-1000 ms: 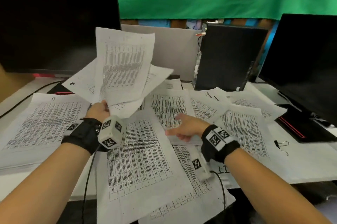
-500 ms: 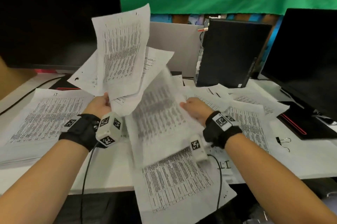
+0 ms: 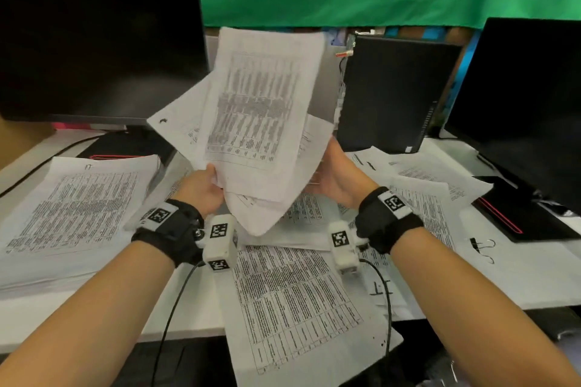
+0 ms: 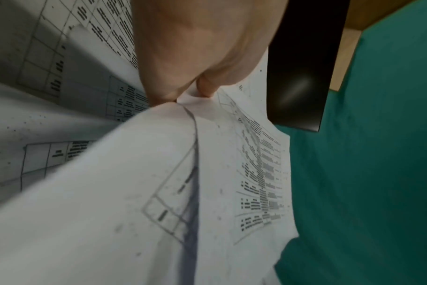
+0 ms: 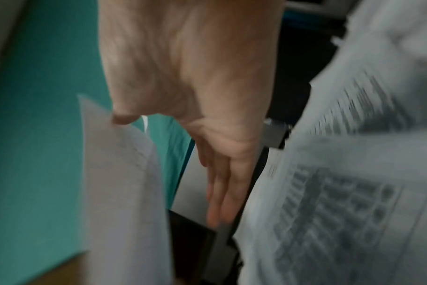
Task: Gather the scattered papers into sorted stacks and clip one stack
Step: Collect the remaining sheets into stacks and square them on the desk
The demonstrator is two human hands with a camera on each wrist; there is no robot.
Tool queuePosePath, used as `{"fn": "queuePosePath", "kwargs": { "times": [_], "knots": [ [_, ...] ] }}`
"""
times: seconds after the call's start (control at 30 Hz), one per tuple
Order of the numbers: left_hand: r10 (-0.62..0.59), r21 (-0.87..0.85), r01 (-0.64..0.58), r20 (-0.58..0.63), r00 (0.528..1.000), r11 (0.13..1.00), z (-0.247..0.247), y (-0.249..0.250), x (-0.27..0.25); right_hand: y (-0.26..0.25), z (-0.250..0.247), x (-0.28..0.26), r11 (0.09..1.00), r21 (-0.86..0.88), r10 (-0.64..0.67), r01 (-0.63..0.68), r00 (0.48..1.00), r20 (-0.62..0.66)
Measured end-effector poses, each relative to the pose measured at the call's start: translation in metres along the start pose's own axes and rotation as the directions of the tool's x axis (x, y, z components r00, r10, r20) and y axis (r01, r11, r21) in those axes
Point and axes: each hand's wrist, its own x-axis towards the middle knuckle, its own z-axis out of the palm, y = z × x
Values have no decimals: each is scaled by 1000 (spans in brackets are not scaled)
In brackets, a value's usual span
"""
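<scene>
My left hand (image 3: 211, 180) grips the lower left corner of a raised bundle of printed sheets (image 3: 261, 109); thumb and fingers pinch the paper (image 4: 137, 192) in the left wrist view. At the bundle's right edge is my right hand (image 3: 336, 175). Its fingers (image 5: 219, 189) are straight and its thumb touches a sheet edge (image 5: 119, 173). A squared stack (image 3: 78, 207) lies at the left of the desk. Loose sheets lie in front (image 3: 292, 298) and to the right (image 3: 424, 198). A black binder clip (image 3: 482, 248) rests on paper at the right.
A dark monitor (image 3: 94, 50) stands at back left, another (image 3: 528, 103) at right on a red-trimmed base (image 3: 518, 213). Behind the bundle stands a black computer case (image 3: 393, 94). Wrist camera cables hang over the desk's front edge (image 3: 188, 330).
My right hand lifted a sheet off the desk and swung it up onto the bundle. The left hand moved the bundle right, toward the middle.
</scene>
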Motion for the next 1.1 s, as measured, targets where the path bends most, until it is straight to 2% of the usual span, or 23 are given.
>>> {"fn": "queuePosePath", "kwargs": {
  "times": [0.03,0.07,0.13,0.2,0.27,0.37,0.43,0.53,0.6,0.67,0.73,0.8,0.9,0.93,1.0,1.07,1.1],
  "knots": [
    [-17,-43,18,23,1000,999,2,0,2,-6,2,-3,994,107,4,-13,997,82],
    [-4,-84,4,4,1000,996,6,2,3,-10,0,-6,982,186,22,-38,996,84],
    [1,-153,-6,-34,999,988,8,11,1,-16,-9,-11,970,230,78,-74,997,-10],
    [-3,-158,-10,-78,997,987,6,20,-6,-14,-19,-14,997,15,79,-78,997,-27],
    [-7,-117,-8,-131,991,993,2,21,-1,-4,-25,-12,972,-188,132,-144,988,-74],
    [-12,-34,6,-178,984,999,-10,20,-6,13,-34,-7,915,-348,101,-204,951,-294],
    [-14,69,28,-194,981,997,-15,14,1,24,-41,-6,886,-381,119,-266,923,-366],
    [51,260,-22,-108,993,965,-15,15,2,49,-46,-4,866,-330,240,-375,891,-385],
    [40,283,-14,-87,995,959,-13,24,-7,64,-43,-3,850,-327,260,-414,868,-423],
    [61,225,-47,-55,997,973,-7,30,-12,73,-41,-1,841,-351,230,-411,860,-455],
    [43,57,-43,-5,999,997,2,38,-20,76,-41,0,871,-286,234,-399,850,-472],
    [11,-122,1,99,995,992,11,40,-29,75,-41,1,888,-240,257,-393,856,-449],
    [-92,-108,104,115,989,989,25,19,-35,74,-40,0,892,-239,275,-384,880,-387],
    [-123,-137,146,163,979,980,31,10,-33,73,-39,-1,891,-245,274,-382,883,-380],
    [-233,-346,306,239,943,887,43,-4,-23,74,-41,-1,889,-254,272,-381,886,-375],
    [-282,-569,387,266,922,726,47,-9,-23,74,-43,2,894,-232,270,-383,874,-404],
    [-305,-615,418,286,908,668,48,-9,-24,74,-43,3,902,-202,270,-381,864,-424]
  ]
}}
